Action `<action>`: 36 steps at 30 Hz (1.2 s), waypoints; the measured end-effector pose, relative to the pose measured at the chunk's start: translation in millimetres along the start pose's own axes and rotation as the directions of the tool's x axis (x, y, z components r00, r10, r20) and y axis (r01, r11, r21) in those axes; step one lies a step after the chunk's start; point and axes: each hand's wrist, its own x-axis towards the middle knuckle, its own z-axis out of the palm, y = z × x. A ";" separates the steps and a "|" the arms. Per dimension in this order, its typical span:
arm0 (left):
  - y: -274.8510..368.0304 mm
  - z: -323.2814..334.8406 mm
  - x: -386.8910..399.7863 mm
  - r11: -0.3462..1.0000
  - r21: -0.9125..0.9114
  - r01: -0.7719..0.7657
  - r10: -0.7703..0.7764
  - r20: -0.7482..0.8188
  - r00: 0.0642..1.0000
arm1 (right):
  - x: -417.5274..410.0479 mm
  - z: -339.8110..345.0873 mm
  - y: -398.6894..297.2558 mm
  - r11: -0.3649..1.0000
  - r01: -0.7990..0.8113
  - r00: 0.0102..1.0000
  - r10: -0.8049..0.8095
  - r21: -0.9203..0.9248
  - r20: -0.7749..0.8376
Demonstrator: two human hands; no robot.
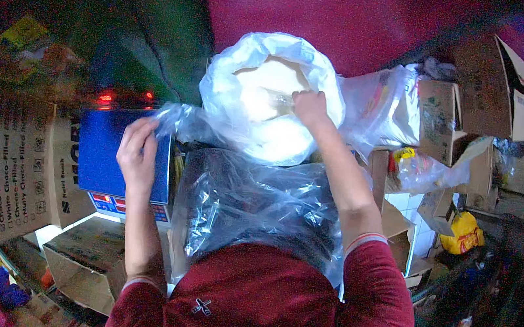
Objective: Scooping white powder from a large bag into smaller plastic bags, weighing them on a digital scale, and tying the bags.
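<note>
A large sack lined with whitish plastic (pixel 213 78) stands open before me, with pale powder (pixel 274 73) inside. My right hand (pixel 311 106) reaches over its mouth, the fingers closed around what looks like a small scoop (pixel 280 100). The scoop is partly hidden and washed out by glare. To the left, my left hand (pixel 138 144) pinches the end of a clear plastic bag (pixel 183 121), which stretches toward the sack's rim. Below that hand is the blue platform of a digital scale (pixel 109 153). A sheet of clear plastic (pixel 262 198) spreads between my body and the sack.
A printed cardboard carton (pixel 6 179) stands left of the scale, and an open box (pixel 87 249) sits nearer me. Stacked cartons (pixel 483 88), plastic-wrapped packets (pixel 384 105) and a yellow bag (pixel 462 233) crowd the right side. A magenta surface (pixel 302 5) lies beyond the sack.
</note>
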 end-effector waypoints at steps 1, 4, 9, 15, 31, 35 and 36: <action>-3.1 -5.5 -5.0 0.999 0.013 0.029 -0.029 -0.001 1.000 | 8.5 12.4 -4.9 0.994 -0.016 1.000 0.018 -0.104 0.018; -13.7 -8.8 -13.8 0.996 0.022 0.087 -0.087 0.013 0.996 | 34.8 35.1 -13.6 0.964 -0.028 0.996 0.050 -0.263 0.078; -9.1 -7.4 -4.1 0.994 0.038 0.104 -0.106 0.063 0.992 | 54.7 13.4 -10.1 0.934 -0.010 0.996 -0.023 -0.356 -0.090; -6.0 -5.8 0.2 0.989 0.026 0.148 -0.150 0.102 0.983 | 76.2 8.9 -33.1 0.915 0.000 0.998 -0.024 -0.403 -0.056; 37.4 39.0 42.6 0.993 -0.098 -0.067 0.089 0.229 0.969 | 29.0 -40.6 -6.0 0.984 0.085 0.963 -0.122 0.158 0.242; 24.5 99.3 53.1 0.978 -0.147 -0.148 0.185 0.288 0.940 | -10.5 -81.5 26.2 0.948 0.075 0.996 -0.084 0.309 0.016; 23.1 112.4 57.4 0.987 -0.076 -0.144 0.162 0.346 0.924 | -18.7 -91.0 31.6 0.948 0.077 0.996 -0.085 0.307 0.011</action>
